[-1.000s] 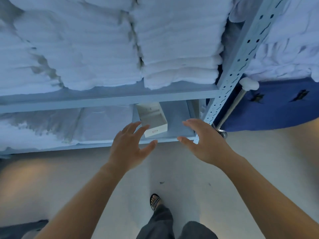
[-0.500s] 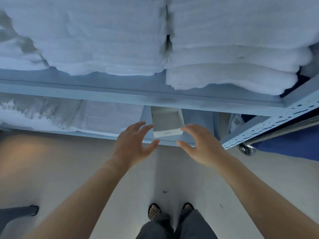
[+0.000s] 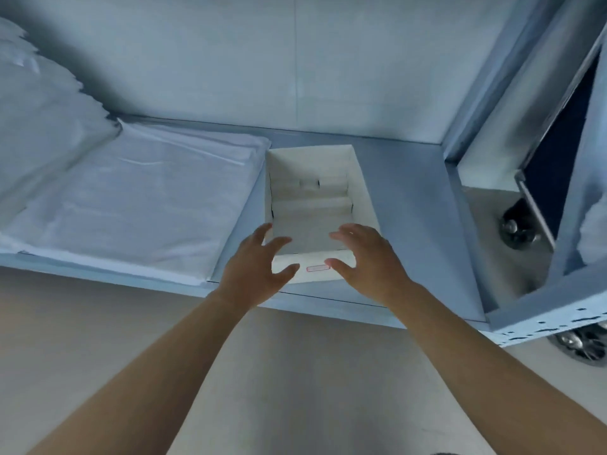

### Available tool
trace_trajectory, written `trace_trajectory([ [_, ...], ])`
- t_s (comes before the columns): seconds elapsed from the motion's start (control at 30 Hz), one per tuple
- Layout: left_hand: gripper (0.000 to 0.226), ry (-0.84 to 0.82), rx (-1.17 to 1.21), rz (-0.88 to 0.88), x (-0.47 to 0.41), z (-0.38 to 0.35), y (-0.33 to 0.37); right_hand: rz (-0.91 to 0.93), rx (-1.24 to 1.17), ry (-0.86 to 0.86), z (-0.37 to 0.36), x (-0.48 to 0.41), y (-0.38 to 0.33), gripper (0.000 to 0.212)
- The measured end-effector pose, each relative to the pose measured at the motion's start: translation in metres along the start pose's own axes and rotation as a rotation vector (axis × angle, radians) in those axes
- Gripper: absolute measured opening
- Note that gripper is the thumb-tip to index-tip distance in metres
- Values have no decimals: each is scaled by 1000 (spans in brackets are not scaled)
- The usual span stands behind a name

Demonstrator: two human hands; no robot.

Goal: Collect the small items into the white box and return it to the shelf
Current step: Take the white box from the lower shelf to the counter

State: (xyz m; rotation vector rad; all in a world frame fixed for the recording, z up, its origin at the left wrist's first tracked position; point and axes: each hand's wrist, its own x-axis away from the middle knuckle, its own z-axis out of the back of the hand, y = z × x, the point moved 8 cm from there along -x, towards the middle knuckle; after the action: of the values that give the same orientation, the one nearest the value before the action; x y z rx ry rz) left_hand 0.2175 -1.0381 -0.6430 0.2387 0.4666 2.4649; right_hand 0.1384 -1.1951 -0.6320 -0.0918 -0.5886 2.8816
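An open white box [image 3: 312, 178] stands on the bottom grey-blue shelf [image 3: 404, 198], its short front wall with a small red label facing me. I see nothing inside it except cardboard folds. My left hand [image 3: 254, 269] hovers at the box's front left corner with fingers spread, holding nothing. My right hand [image 3: 368, 261] hovers at the front right corner, fingers apart as well. Whether either hand touches the box I cannot tell. No small items are visible.
A flat stack of white folded linen [image 3: 138, 198] fills the shelf left of the box, almost touching it. A perforated shelf upright [image 3: 551, 320] and a caster wheel [image 3: 519, 229] are at the right. Pale floor lies below the shelf edge.
The view has dropped from the upper towel shelves down into the bottom shelf, much closer to the box. Both hands have advanced to the box's front corners.
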Motion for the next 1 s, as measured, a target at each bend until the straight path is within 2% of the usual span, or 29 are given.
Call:
trace_trajectory([
  [0.13,43,28,56,4,-7,-34,-19,19,26,9,-34,-13,18,44],
  [0.4,27,164,201,-23,17,-38,-26,19,-32,78,-45,13,22,25],
  [0.47,36,191,242,-3,14,-38,-28,7,-51,117,-43,15,27,23],
  [0.57,51,148,324,113,7,-44,-31,-21,-66,155,-40,15,31,18],
  [0.63,48,118,389,154,8,-49,-31,-25,-75,174,-39,16,30,15],
  [0.73,43,118,452,127,15,-50,-31,-36,-104,217,-35,22,31,14],
  [0.9,56,135,571,158,12,-41,-31,-68,-140,240,-26,40,30,11],
  [1.0,61,102,536,211,-1,-44,-30,-65,-136,211,-31,47,33,12],
])
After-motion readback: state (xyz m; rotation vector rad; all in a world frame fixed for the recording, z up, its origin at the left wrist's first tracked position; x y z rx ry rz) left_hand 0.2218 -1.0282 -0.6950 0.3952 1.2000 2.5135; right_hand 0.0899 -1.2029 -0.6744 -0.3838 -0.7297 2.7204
